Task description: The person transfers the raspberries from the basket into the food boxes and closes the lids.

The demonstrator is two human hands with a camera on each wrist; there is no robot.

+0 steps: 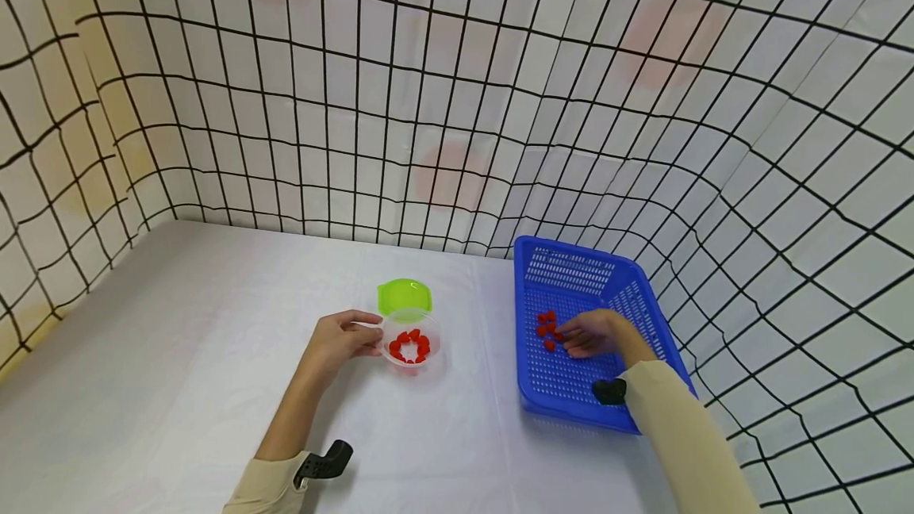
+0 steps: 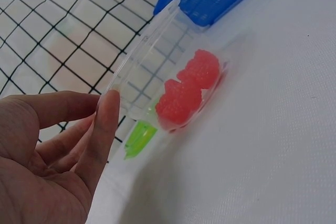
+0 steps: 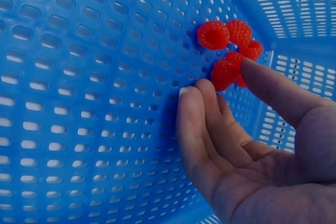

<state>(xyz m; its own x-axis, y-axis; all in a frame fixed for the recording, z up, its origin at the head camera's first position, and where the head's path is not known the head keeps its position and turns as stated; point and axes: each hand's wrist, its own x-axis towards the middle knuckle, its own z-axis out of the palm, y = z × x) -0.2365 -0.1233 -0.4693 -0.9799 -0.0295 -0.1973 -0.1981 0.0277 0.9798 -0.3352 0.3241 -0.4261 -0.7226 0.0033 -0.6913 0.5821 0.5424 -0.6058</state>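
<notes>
A clear round plastic bowl (image 1: pixel 430 325) stands on the white cloth with several red raspberries (image 2: pixel 180 103) in its bottom. At the bowl's left side, my left hand (image 1: pixel 343 342) pinches the rim between thumb and finger. My right hand (image 1: pixel 593 331) is down inside a blue perforated basket (image 1: pixel 524 375), beside a small cluster of raspberries (image 3: pixel 213 35). In the right wrist view, its thumb tip overlaps one raspberry (image 3: pixel 224 72), a gap separates thumb from fingers, and no berry shows between them. Whether the thumb touches that berry is unclear.
Just behind the bowl lies a bright green lid-like piece (image 1: pixel 405 296) with a side tab. Black netting (image 1: pixel 428 93) over white sheeting borders the table (image 1: pixel 178 355) at the back and both sides. The basket's raised walls surround my right hand.
</notes>
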